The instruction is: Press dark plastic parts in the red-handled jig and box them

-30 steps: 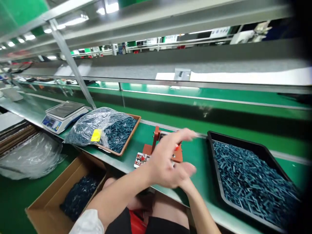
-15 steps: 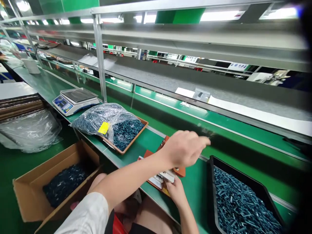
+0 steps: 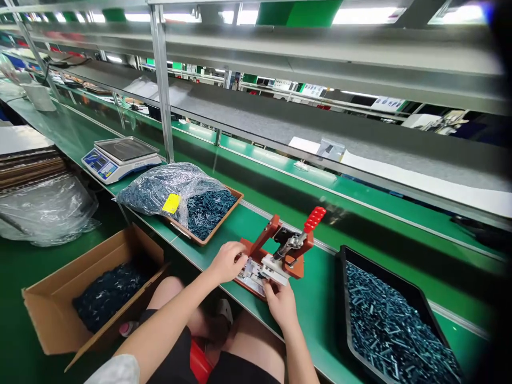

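Note:
A brown clamp fixture with a red-handled toggle clamp stands on the green bench before me. The handle points up, and a white block sits under the clamp's arm. My left hand is at the fixture's left side, its fingers curled in a pinch over the metal plate. Whatever is between those fingertips is too small to make out. Against the front of the plate and block, my right hand has thumb and fingers closed together. A tiny dark piece shows near its fingertips; what they grip is unclear.
To the right is a black tray of small dark-blue parts. At left, a brown tray holds similar parts under a plastic bag. Beyond is a weighing scale. A cardboard box stands below, left of my legs.
My left hand has come down and left from over the clamp, uncovering the upright red handle, to the fixture's left side. My right hand remains at the fixture's front. The view has shifted slightly.

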{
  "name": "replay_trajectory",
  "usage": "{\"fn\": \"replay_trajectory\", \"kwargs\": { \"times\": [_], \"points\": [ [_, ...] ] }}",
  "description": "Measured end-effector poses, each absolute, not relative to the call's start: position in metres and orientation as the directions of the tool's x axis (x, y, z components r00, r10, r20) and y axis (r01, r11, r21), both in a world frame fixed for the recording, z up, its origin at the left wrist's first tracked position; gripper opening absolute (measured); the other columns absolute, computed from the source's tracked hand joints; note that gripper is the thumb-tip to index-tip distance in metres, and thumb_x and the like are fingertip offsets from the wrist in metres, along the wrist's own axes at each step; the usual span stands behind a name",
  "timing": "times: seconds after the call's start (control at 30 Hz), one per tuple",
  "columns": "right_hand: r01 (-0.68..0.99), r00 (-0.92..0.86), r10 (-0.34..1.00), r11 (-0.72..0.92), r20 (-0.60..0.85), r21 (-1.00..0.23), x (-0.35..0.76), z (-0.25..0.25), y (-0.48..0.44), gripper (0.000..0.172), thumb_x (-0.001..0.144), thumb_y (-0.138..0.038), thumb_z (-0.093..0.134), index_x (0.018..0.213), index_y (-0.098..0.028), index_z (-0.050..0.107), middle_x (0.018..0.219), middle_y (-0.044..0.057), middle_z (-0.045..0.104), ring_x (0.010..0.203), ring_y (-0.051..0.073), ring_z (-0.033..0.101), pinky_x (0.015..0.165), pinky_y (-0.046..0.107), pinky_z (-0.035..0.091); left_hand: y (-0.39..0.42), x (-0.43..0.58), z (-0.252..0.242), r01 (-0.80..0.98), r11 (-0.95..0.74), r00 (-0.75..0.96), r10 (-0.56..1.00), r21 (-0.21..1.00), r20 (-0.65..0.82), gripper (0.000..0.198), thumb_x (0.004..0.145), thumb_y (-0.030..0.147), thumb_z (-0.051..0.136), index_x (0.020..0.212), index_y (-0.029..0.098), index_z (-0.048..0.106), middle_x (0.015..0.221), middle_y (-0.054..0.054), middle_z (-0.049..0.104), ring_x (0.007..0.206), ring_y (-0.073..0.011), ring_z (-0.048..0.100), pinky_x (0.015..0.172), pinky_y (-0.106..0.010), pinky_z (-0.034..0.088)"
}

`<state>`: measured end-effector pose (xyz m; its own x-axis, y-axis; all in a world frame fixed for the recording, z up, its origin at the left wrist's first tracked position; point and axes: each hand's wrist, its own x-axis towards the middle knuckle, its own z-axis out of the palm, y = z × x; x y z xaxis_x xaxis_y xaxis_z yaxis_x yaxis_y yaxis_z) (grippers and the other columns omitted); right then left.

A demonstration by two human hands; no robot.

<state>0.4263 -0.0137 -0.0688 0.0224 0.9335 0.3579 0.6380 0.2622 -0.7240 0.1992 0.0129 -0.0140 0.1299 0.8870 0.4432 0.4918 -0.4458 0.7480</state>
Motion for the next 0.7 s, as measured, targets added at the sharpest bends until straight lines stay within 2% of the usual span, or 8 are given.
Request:
{"fn": "replay_trajectory", "kwargs": {
  "times": [0.07,0.13,0.23,0.33,0.43,0.57,0.63,0.7],
  "points": [
    [0.633,0.018,0.949,0.232,0.314,-0.738,0.426,-0.067,-0.011,0.037,0.085,-0.05,0.06,0.098,-0.019,0.076,0.089,0.009,0.075,0.078,0.027,0.068,0.076,0.041,0.057,0.011,0.192,-0.037,0.457,-0.417,0.204,0.909,0.786,0.364,0.02,0.093,0.032,0.056,0.099,0.021,0.072,0.125,-0.011,0.072,0.121,-0.0268,0.063,0.118,-0.052,0.039],
    [0.617,0.003,0.962,0.214,0.274,-0.758,0.426,-0.064,-0.008,0.036,0.084,-0.05,0.059,0.094,-0.02,0.077,0.085,0.008,0.075,0.076,0.027,0.067,0.076,0.041,0.056,0.013,0.193,-0.045,0.361,-0.349,0.151,0.937,0.865,0.316,0.019,0.09,0.034,0.059,0.084,0.02,0.07,0.117,-0.01,0.075,0.116,-0.0259,0.065,0.117,-0.049,0.039],
    [0.58,0.012,0.974,0.177,0.226,-0.795,0.422,-0.063,-0.003,0.038,0.082,-0.05,0.059,0.096,-0.02,0.078,0.099,0.011,0.078,0.093,0.031,0.07,0.089,0.045,0.055,0.021,0.195,-0.045,-0.013,-0.147,-0.011,0.989,0.989,0.147,0.029,0.086,0.042,0.061,0.071,0.018,0.064,0.09,-0.008,0.075,0.095,-0.0235,0.069,0.101,-0.042,0.049],
    [0.541,0.088,0.976,0.121,0.199,-0.832,0.416,-0.062,-0.001,0.04,0.079,-0.052,0.062,0.097,-0.02,0.078,0.108,0.012,0.077,0.106,0.034,0.068,0.099,0.049,0.052,0.029,0.192,-0.044,-0.333,-0.037,-0.068,0.998,0.942,0.015,0.033,0.084,0.047,0.062,0.07,0.017,0.062,0.081,-0.007,0.071,0.091,-0.0229,0.068,0.092,-0.037,0.052],
    [0.506,0.169,0.959,0.113,0.227,-0.855,0.415,-0.055,-0.006,0.04,0.078,-0.048,0.062,0.102,-0.019,0.075,0.109,0.013,0.075,0.105,0.033,0.068,0.099,0.049,0.053,0.021,0.188,-0.045,-0.303,-0.084,-0.098,0.994,0.949,0.057,0.034,0.086,0.05,0.063,0.084,0.016,0.066,0.098,-0.011,0.073,0.102,-0.0254,0.068,0.099,-0.039,0.051],
    [0.571,0.205,0.911,0.187,0.359,-0.8,0.414,-0.041,-0.039,0.027,0.09,-0.041,0.056,0.096,-0.02,0.072,0.108,0.013,0.068,0.1,0.029,0.066,0.09,0.046,0.055,-0.035,0.193,-0.051,0.05,-0.193,-0.357,0.913,0.98,0.198,0.05,0.092,0.052,0.061,0.131,0.021,0.057,0.145,-0.016,0.056,0.138,-0.0287,0.052,0.12,-0.047,0.037],
    [0.595,0.138,0.9,0.26,0.415,-0.761,0.404,-0.041,-0.067,0.021,0.094,-0.037,0.056,0.089,-0.022,0.07,0.104,0.012,0.066,0.098,0.028,0.065,0.087,0.044,0.056,-0.078,0.201,-0.058,0.061,-0.109,-0.346,0.93,0.992,0.123,0.053,0.095,0.055,0.058,0.137,0.024,0.052,0.145,-0.016,0.055,0.135,-0.0282,0.054,0.119,-0.048,0.039],
    [0.578,-0.012,0.909,0.346,0.416,-0.739,0.384,-0.046,-0.094,0.017,0.096,-0.033,0.057,0.092,-0.024,0.07,0.105,0.011,0.065,0.1,0.028,0.065,0.088,0.044,0.056,-0.117,0.214,-0.066,-0.093,0.046,-0.147,0.987,0.995,-0.059,0.05,0.096,0.06,0.054,0.132,0.025,0.056,0.135,-0.014,0.063,0.124,-0.0268,0.062,0.111,-0.046,0.048]
  ]
}}
